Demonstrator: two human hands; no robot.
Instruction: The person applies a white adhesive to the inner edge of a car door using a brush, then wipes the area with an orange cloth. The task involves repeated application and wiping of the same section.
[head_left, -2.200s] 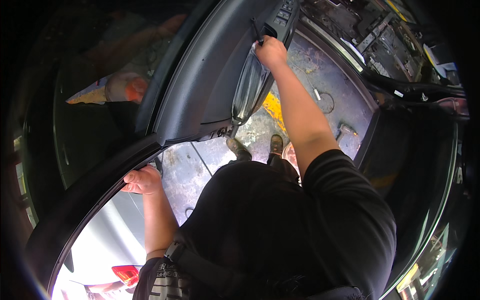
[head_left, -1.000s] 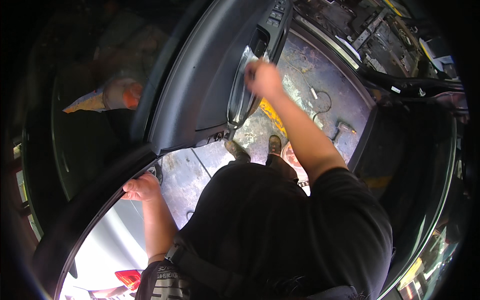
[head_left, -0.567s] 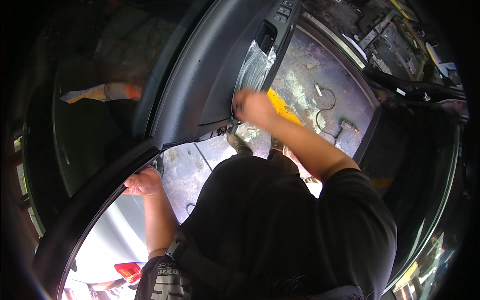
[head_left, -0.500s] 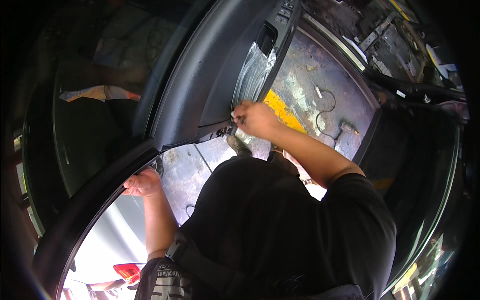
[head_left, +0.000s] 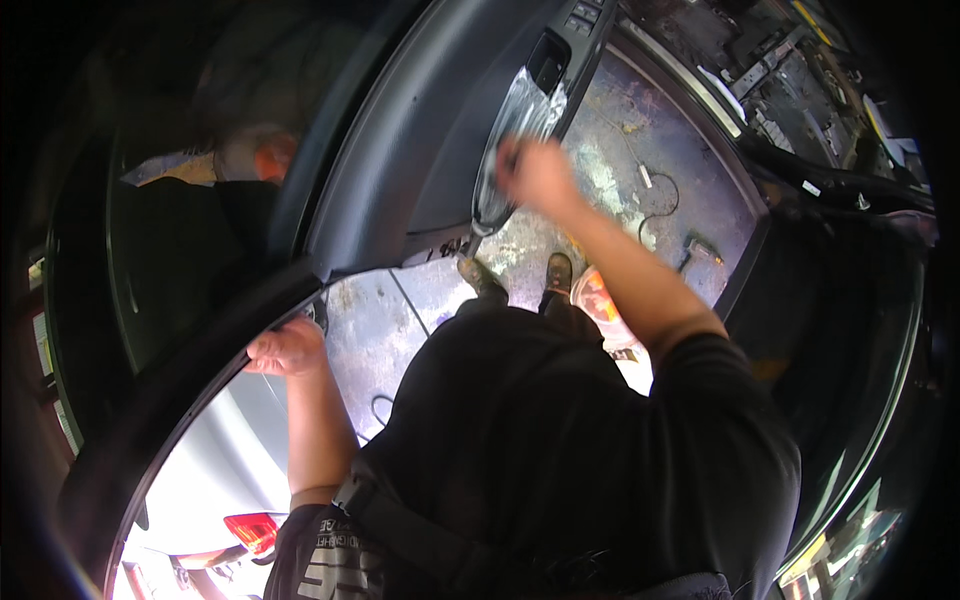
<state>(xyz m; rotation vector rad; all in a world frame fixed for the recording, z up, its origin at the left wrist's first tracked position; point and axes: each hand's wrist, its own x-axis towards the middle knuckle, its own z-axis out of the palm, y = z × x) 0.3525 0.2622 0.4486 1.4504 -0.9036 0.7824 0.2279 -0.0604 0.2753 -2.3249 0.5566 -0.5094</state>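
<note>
Floor (head_left: 372, 310), car door (head_left: 405, 150)
Film (head_left: 525, 106), long axis upper-right to lower-left; right hand (head_left: 538, 178) blurred, grip unclear; left hand (head_left: 290, 347) clasping frame (head_left: 190, 378)

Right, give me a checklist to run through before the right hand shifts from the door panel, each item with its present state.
1. Left hand on the window frame: ok, fingers curled at its edge.
2. Right hand at the shiny covering on the door panel: ok, over its lower part.
3. Right hand's grip: cannot tell, the fingers are blurred.
4. Shiny covering smooth: not ok, it looks creased near its top.
5. Switches uncovered: ok.
6. Floor free of loose items: not ok, a pistol-shaped tool and a cable lie there.
</note>
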